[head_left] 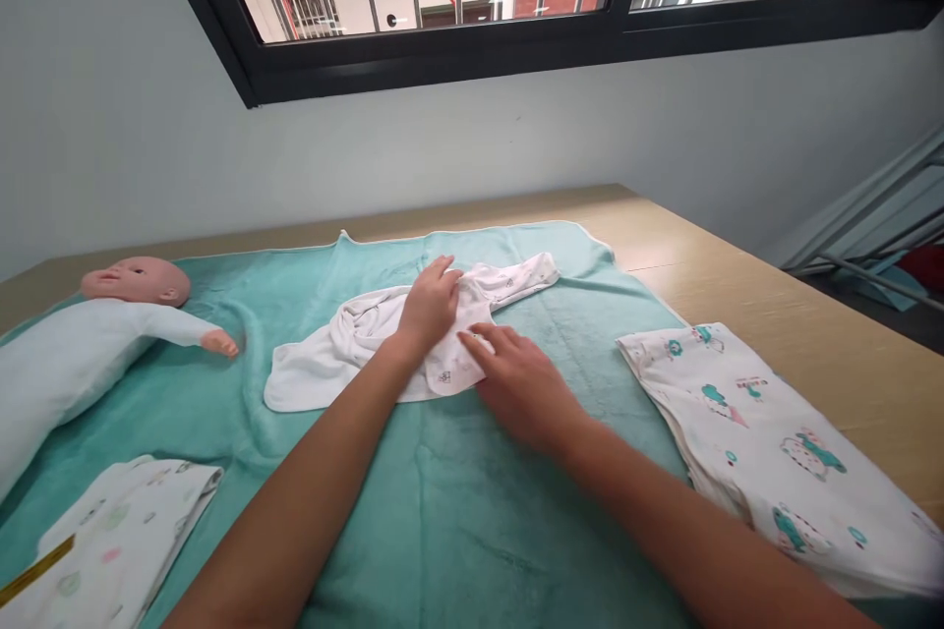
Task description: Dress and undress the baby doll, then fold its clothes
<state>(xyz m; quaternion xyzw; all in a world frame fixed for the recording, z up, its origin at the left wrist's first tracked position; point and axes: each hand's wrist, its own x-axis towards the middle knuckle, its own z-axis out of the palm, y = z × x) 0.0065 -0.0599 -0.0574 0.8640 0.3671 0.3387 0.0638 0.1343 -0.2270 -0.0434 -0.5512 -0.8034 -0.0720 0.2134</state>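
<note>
A small white baby top [369, 359] with small printed figures lies spread on a teal blanket [472, 531], one sleeve pointing to the right. My left hand [432, 305] rests on the middle of the top, its fingers stretched away from me. At the top's right edge, my right hand [520, 378] touches the cloth with its fingertips, fingers extended and slightly apart. Part of the fabric is hidden under both hands. To the left lies a baby doll [137, 280] on its back, dressed in white, with one arm reaching toward the top.
A folded white printed cloth [782, 452] lies at the right, partly on the wooden table [685, 256]. Another folded patterned cloth [140, 531] is at the lower left, a yellow strip [36, 570] on it. A wall and barred window [442, 34] stand behind the table.
</note>
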